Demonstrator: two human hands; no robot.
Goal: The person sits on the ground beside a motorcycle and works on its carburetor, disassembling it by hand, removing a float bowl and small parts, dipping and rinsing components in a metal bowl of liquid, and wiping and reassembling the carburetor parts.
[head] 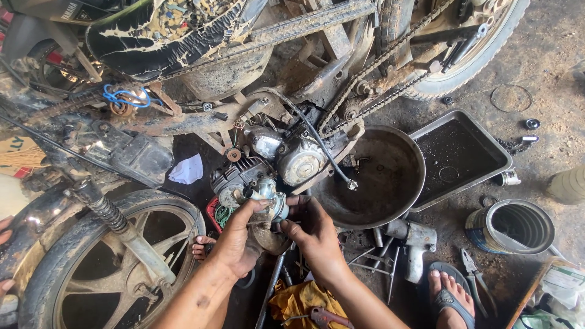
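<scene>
A small metal part, most likely a carburetor, is held by both hands just near the engine of a dirty motorbike; the left hand is wrapped around the part from the left and below; the right hand is closed on it from the right, with the fingers at its side. The part is touching or just beside the engine; whether it is joined on or loose cannot be told from here.

The work looks partly done; the bike is opened up, and its chain and frame are bare; a thin cable hangs loose over a round pan; a flat tray with dark oil is set to the right of the pan; so some draining seems done already.

Much looks left to do; tools are spread on the floor near the hands; pliers, a power tool and thin rods are laid out; a yellow rag is near the arms; a tin can is to the right; small rings and bolts are far right on the floor; a foot in a sandal is seen near the right side.
</scene>
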